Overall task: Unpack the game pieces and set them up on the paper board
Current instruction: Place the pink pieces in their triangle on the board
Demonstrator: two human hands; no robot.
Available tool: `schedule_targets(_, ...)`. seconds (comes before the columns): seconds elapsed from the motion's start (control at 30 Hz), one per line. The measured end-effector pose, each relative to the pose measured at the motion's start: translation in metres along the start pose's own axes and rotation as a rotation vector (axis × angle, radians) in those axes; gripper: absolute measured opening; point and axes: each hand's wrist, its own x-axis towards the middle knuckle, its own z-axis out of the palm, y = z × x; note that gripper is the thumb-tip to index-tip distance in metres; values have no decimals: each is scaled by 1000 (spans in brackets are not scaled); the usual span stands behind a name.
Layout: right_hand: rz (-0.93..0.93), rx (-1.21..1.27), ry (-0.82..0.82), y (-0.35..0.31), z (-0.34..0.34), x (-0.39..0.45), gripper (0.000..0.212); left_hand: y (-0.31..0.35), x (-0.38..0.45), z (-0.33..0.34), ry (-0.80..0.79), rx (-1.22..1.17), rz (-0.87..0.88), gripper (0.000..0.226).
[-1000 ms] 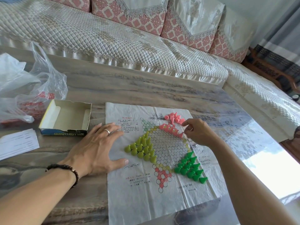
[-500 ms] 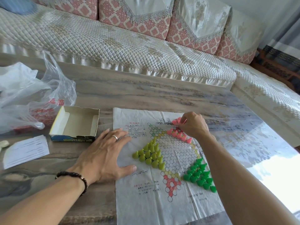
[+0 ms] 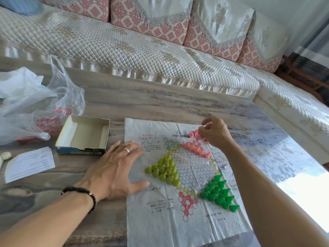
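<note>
- A person sits at a marble-patterned counter (image 3: 160, 102); a crinkled paper board (image 3: 178, 220) with a printed star of circles lies flat in front of them; its long axis runs from 6 toward 12 o'clock.
- The right hand (image 3: 216, 133) hovers at the board's 12 o'clock point; its fingertips are pinched together, seemingly on a small piece, though what they hold is too small to tell for sure.
- The pink pieces (image 3: 196, 147) lie just at 7 o'clock from that grip, touching or nearly so; a row is filled along the point's base, with a loose cluster above; this hand is far nearer them than the other.
- The left hand (image 3: 114, 168) presses flat, fingers spread, on the board's 9 o'clock edge, steadying the paper.
- The yellow-green pieces (image 3: 163, 169) fill a point at 9 o'clock; the dark green pieces (image 3: 219, 193) fill one at 4 o'clock; all are small glossy cones.
- An open empty box (image 3: 83, 134) sits at 10 o'clock, beside a plastic bag (image 3: 35, 104).
</note>
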Motion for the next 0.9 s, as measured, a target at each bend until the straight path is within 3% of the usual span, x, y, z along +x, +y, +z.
schedule_targets(0.1, 6, -18, -2, -1, 0, -1, 22, 0, 0, 0, -1, -9, -6, 96)
schedule_targets(0.27, -29, -80, -98, -3, 0, -1, 8, 0, 2, 0, -2, 4, -1, 97)
schedule_targets(0.47, -154, -294, -238, -1, 9, 3, 8, 0, 0, 1, 1, -7, -1, 97)
schedule_targets(0.73, -82, -273, -291, -10, 16, 5, 2, 0, 0, 0, 14, -20, 4, 96)
schedule_targets(0.9, -99, -274, -258, -9, 11, 2, 12, 0, 0, 0, 18, -35, 8, 96)
